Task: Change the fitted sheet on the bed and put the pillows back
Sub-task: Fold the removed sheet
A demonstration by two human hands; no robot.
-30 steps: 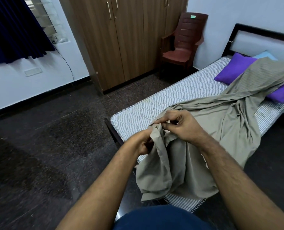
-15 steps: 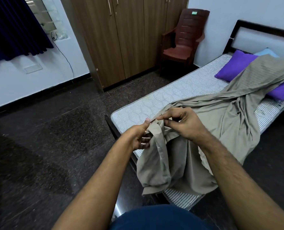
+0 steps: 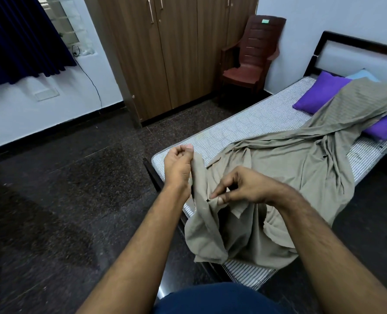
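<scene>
While both hands [image 3: 179, 164] [image 3: 244, 189] pinch its edge, the khaki sheet [image 3: 278, 168] drapes crumpled.

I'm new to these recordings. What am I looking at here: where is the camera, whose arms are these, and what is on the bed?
No machine here: the camera sits on a person's head, looking down at their own arms. The left hand and right hand each pinch part of a grey-green sheet, which is bunched and lies across a bare striped mattress. Purple pillows lie at the headboard end, partly under the sheet. A brown chair and a wooden wardrobe stand behind.
</scene>
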